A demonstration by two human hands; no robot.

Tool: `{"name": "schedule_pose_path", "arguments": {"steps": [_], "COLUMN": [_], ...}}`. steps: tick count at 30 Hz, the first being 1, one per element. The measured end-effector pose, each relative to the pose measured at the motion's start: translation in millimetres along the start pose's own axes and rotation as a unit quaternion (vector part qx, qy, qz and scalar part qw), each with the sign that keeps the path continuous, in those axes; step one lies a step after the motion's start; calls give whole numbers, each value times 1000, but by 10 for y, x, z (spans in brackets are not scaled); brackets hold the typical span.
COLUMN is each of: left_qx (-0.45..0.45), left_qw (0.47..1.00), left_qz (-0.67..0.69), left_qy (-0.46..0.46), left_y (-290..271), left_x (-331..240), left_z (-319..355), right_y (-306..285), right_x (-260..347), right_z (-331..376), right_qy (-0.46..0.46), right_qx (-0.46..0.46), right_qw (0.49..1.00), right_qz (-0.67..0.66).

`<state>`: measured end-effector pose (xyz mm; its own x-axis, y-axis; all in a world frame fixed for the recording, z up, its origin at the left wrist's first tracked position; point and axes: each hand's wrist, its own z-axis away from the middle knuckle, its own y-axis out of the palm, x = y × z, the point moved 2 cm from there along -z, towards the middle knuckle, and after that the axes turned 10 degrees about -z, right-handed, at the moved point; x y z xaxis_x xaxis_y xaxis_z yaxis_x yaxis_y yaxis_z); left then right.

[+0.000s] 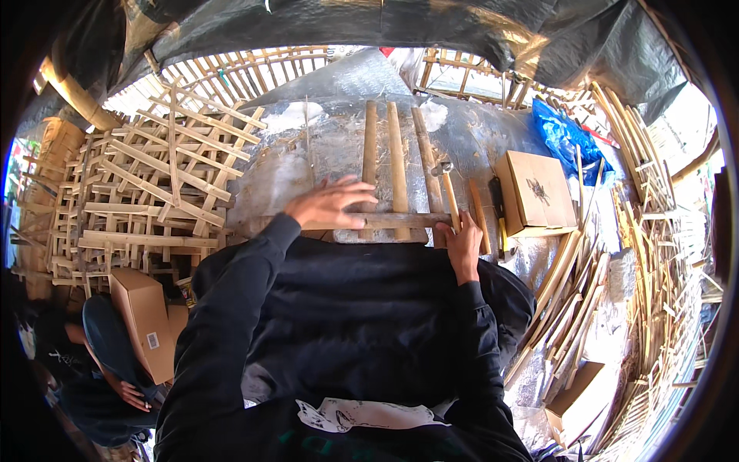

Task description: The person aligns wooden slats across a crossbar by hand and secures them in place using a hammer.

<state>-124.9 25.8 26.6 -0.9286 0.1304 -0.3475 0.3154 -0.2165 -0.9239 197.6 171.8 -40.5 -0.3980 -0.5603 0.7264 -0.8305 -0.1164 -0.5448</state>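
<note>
Three bamboo slats lie side by side, pointing away from me: a left slat (370, 146), a middle slat (397, 158) and a right slat (426, 154). Across their near ends runs a wooden crosspiece (404, 221). My left hand (331, 205) is over the crosspiece's left part with fingers spread; whether it touches the wood I cannot tell. The fingers of my right hand (465, 248), at the crosspiece's right end, are closed round the handle of a hammer (453, 197). Its metal head points away from me, beside the right slat.
Right of the hammer lie a thin wooden strip (480, 215), a dark-handled tool (499, 206) and a cardboard box (531, 219) with a small dark heap on top. Beyond are a blue plastic sheet (566, 138) and bamboo strips (573, 300). Bamboo lattices (162, 177) pile up left, near a seated person (115, 377).
</note>
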Motion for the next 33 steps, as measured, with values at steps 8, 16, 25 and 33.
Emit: {"name": "schedule_pose_path", "arguments": {"steps": [8,16,25,33], "left_qx": [-113,-214,-220,-214], "left_qw": [982,968,968,965], "left_qz": [-148,-121,-113,-152], "left_qy": [37,45,41,-22], "left_y": [230,444,447,268], "left_x": [499,362,427,15], "left_z": [-522,-558,-554,-500], "right_y": [48,-48,-59,-18], "right_x": [106,174,240,4], "right_z": [22,21,-28,45], "right_qy": [70,66,79,41], "right_qx": [43,33,42,52], "right_qw": [997,997,996,998], "right_qz": [-8,1,7,-20]}}
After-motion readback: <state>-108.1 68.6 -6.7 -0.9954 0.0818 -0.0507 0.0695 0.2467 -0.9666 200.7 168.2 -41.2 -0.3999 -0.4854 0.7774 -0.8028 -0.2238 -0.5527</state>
